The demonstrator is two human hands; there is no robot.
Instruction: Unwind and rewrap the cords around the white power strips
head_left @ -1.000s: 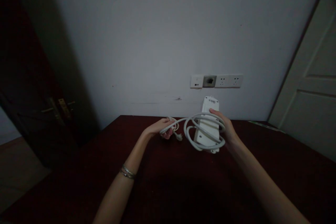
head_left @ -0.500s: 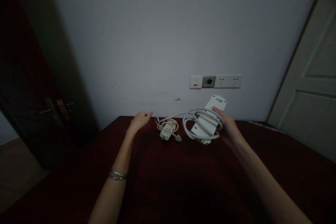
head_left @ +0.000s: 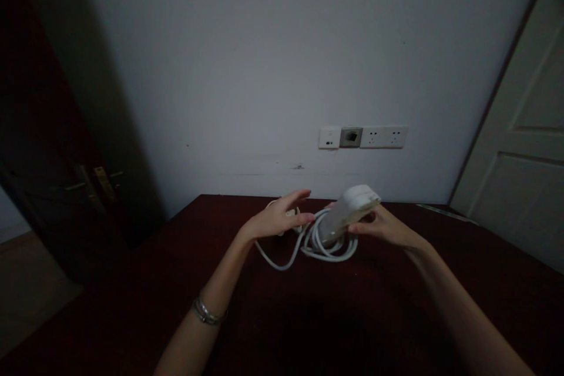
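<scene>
My right hand (head_left: 382, 227) grips a white power strip (head_left: 350, 209), tilted with its far end raised above the dark red table (head_left: 308, 317). Its thick white cable (head_left: 319, 245) hangs in loose loops from the strip down onto the table. My left hand (head_left: 277, 218) hovers just left of the strip with fingers spread, above a small bundled cord with a plug that it mostly hides. A bracelet sits on my left wrist.
A row of wall sockets (head_left: 362, 137) is set in the white wall behind the table. A dark wooden door (head_left: 53, 147) with a brass handle stands at the left, a white door (head_left: 522, 147) at the right.
My left hand let go of the small cord bundle, drew away left, then came back toward the strip. My right hand lowered and tilted the strip, and the cable loops dropped onto the table.
</scene>
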